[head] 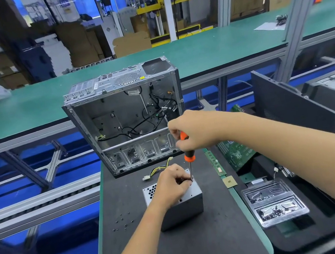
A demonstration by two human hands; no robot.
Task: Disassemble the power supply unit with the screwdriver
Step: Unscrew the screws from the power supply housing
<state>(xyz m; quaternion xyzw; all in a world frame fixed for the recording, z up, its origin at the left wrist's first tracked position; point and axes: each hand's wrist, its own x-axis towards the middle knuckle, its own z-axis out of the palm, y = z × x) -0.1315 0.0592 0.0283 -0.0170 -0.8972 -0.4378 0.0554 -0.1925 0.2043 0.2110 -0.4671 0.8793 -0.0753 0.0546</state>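
The grey power supply unit (186, 208) stands on the dark mat, its perforated top face upward and its yellow and black cable bundle (158, 170) trailing toward the case. My left hand (172, 184) rests on the unit's top, fingers curled around the screwdriver's tip. My right hand (193, 129) grips the black and orange handle of the screwdriver (187, 156), which stands upright with its shaft down on the unit's top near the right edge.
An emptied computer case (125, 116) stands just behind the unit. Several loose screws (122, 220) lie on the mat at the left. To the right are a memory stick (215, 163), a green circuit board (235, 153), a processor chip (229, 182) and a clear tray of screws (275, 204).
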